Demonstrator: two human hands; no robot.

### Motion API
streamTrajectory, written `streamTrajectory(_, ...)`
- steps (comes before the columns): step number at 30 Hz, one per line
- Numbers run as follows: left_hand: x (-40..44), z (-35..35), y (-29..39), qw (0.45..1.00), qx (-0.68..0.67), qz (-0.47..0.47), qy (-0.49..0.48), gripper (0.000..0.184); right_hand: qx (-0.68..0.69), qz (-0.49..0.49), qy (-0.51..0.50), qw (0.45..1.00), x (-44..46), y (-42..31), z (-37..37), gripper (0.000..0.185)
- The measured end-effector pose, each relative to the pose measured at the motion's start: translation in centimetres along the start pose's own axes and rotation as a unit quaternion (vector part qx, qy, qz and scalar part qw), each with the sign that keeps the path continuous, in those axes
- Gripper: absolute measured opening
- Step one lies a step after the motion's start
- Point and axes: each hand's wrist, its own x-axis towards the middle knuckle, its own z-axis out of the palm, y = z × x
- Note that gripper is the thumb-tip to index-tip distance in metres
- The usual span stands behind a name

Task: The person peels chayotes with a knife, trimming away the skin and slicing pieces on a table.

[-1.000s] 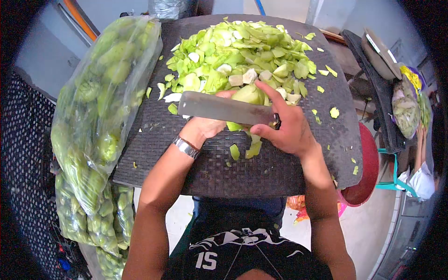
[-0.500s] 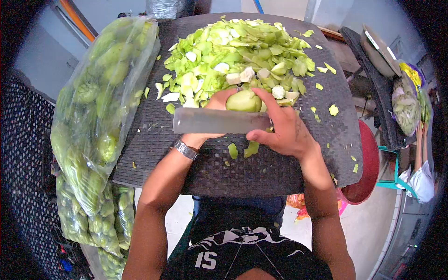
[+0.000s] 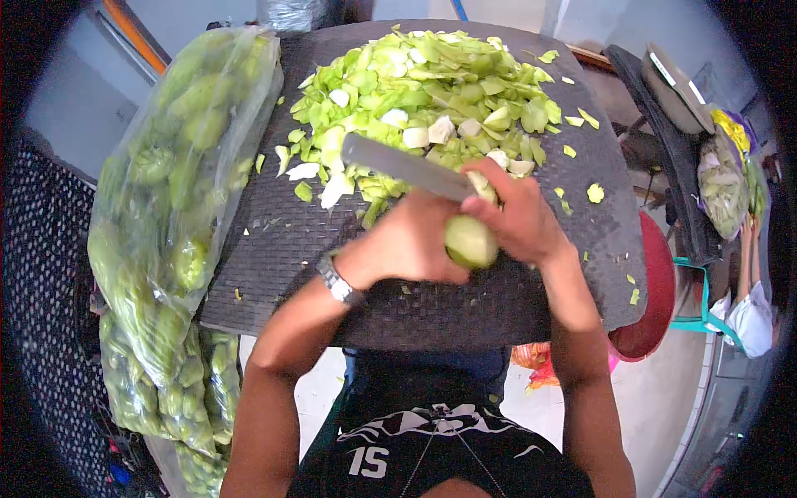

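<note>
A pale green chayote (image 3: 471, 242) is gripped in my left hand (image 3: 415, 236), its pale peeled end facing right. My right hand (image 3: 527, 216) is closed around the knife (image 3: 403, 166), whose wide blade points up and to the left above my left hand. A pale cut piece (image 3: 481, 187) shows by the blade at my right thumb and forefinger. Just beyond both hands lies a big heap of green peelings (image 3: 423, 91), with several whitish end chunks (image 3: 441, 129) on its near side. The knife's handle is hidden in my right hand.
The dark woven table (image 3: 349, 319) carries the heap and scattered scraps. Clear plastic bags of chayotes (image 3: 183, 166) stand along its left edge. To the right are a red tub (image 3: 652, 299), a grey basin (image 3: 677, 91) and a bagged bundle (image 3: 722, 183). Another person's arm (image 3: 745, 257) shows far right.
The knife has swung from level to slanting up-left. The chayote has come nearer to me and a little right, turned in my left hand. A cut piece now shows by the blade.
</note>
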Motion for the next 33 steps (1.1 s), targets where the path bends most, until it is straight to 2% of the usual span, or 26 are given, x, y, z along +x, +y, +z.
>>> streamTrajectory(2, 1.0, 0.3, 1.3, 0.974, -0.128, -0.147, -0.118, 0.070, 0.044, 0.034, 0.010, 0.998, 0.6, -0.1, -1.0, 0.053)
streamTrajectory(3, 0.8, 0.6, 1.1, 0.979, -0.133, -0.141, -0.070, 0.074, 0.075, 0.051, 0.004, 0.996, 0.6, 0.0, -1.0, 0.048)
streamTrajectory(6, 0.6, 0.4, -0.7, 0.971, -0.154, -0.182, 0.027, 0.077, 0.085, 0.154, 0.048, 0.983, 0.8, 0.7, -1.2, 0.048)
streamTrajectory(7, 0.6, 0.0, -1.6, 0.939, -0.277, -0.200, 0.045, 0.075, 0.061, 0.148, 0.081, 0.984, 1.0, 0.4, -1.2, 0.050)
streamTrajectory(8, 0.6, -0.5, -2.4, 0.924, -0.300, -0.225, 0.070, 0.070, 0.046, 0.152, 0.100, 0.982, 1.0, 1.0, -1.1, 0.050)
streamTrajectory(10, 1.0, -0.6, -3.0, 0.825, -0.500, -0.219, 0.149, 0.057, 0.020, 0.161, 0.136, 0.977, 1.2, 2.0, -0.5, 0.052)
streamTrajectory(13, 1.2, -1.2, -3.6, 0.706, -0.643, -0.225, 0.193, 0.042, 0.060, 0.265, 0.091, 0.958, 1.4, 1.5, -0.9, 0.055)
streamTrajectory(16, 0.5, -2.0, -4.2, 0.630, -0.724, -0.250, 0.127, 0.041, 0.016, 0.255, 0.115, 0.960, 1.3, 1.8, -0.4, 0.059)
streamTrajectory(19, 0.9, -1.4, -4.2, 0.632, -0.716, -0.256, 0.149, 0.047, -0.016, 0.229, 0.113, 0.967, 1.0, 0.7, -0.1, 0.061)
streamTrajectory(22, 1.4, -1.1, -3.8, 0.611, -0.707, -0.313, 0.172, 0.051, 0.022, 0.187, 0.090, 0.978, 0.8, -0.7, -0.2, 0.068)
streamTrajectory(25, 1.0, -0.2, -4.9, 0.635, -0.704, -0.272, 0.168, 0.058, -0.023, 0.074, 0.046, 0.996, 0.3, -1.6, -0.1, 0.082)
streamTrajectory(28, 1.3, 0.0, -4.9, 0.487, -0.823, -0.284, 0.066, 0.061, -0.043, -0.015, 0.031, 0.998, -0.5, -2.7, 1.4, 0.098)
streamTrajectory(29, 1.2, 0.2, -4.3, 0.528, -0.806, -0.255, 0.081, 0.064, -0.050, -0.043, 0.027, 0.997, -0.7, -2.9, 1.7, 0.104)
streamTrajectory(33, 1.6, -0.4, -2.6, 0.571, -0.772, -0.262, 0.098, 0.063, -0.062, -0.015, 0.028, 0.998, -0.8, -2.9, 2.0, 0.105)
